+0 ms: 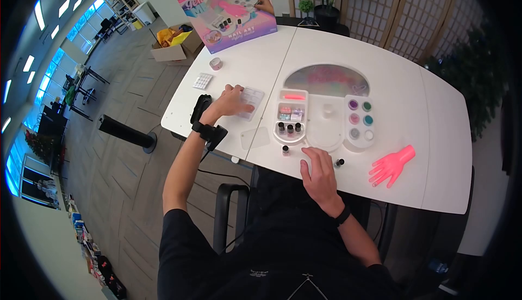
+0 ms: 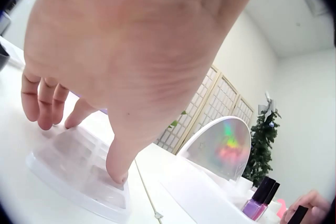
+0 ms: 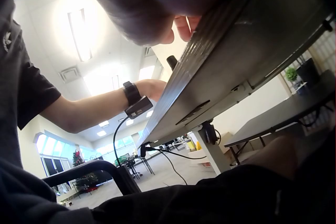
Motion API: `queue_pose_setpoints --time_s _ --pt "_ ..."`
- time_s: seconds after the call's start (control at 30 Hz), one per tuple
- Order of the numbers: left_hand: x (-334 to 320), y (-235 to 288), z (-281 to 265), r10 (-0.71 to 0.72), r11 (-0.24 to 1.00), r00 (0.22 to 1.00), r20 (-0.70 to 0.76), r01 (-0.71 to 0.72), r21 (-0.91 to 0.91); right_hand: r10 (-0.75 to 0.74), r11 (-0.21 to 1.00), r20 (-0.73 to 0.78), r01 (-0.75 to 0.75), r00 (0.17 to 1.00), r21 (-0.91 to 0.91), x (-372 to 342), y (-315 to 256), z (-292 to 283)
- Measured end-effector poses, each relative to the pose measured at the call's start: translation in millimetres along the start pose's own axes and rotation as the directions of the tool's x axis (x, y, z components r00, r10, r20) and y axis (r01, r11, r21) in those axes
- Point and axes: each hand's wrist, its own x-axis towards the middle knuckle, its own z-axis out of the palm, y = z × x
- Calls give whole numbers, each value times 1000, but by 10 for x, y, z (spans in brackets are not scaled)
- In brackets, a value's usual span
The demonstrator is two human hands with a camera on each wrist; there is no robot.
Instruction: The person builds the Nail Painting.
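My left hand [image 1: 229, 103] reaches over a clear plastic compartment tray [image 1: 251, 110] lying on the white table. In the left wrist view the thumb touches the near side of the tray [image 2: 79, 195], while the other fingers spread toward its far edge. My right hand [image 1: 319, 177] rests at the table's front edge, fingers loosely bent, with nothing in its grasp. On either side of it stand small black-capped nail polish bottles: one [image 1: 285, 151] to the left, another [image 1: 340, 163] to the right. The right wrist view mostly shows the table's underside.
A white nail station [image 1: 326, 128] with a curved mirror [image 1: 331, 81], polish bottles and glitter pots sits mid-table. A pink model hand [image 1: 394, 165] lies at right. A thin clear sheet [image 1: 254, 138], white nail set [image 1: 203, 81], small round jar [image 1: 216, 63] and box [image 1: 231, 14] are leftward.
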Motion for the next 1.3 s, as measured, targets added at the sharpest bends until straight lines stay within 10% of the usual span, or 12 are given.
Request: queue_pose_setpoints --time_s 0.37,0.6,1.3 --pt "-14 190 -189 64 946 991 -120 -98 -307 -8 1000 -14 8 1000 3 14 -5 0" --pt "-135 604 -277 227 617 921 -315 -387 -686 -20 1000 -14 20 1000 -11 6 13 19" --pt "30 1045 68 274 657 937 -218 -348 -669 -32 996 47 36 998 -81 -10 22 29"
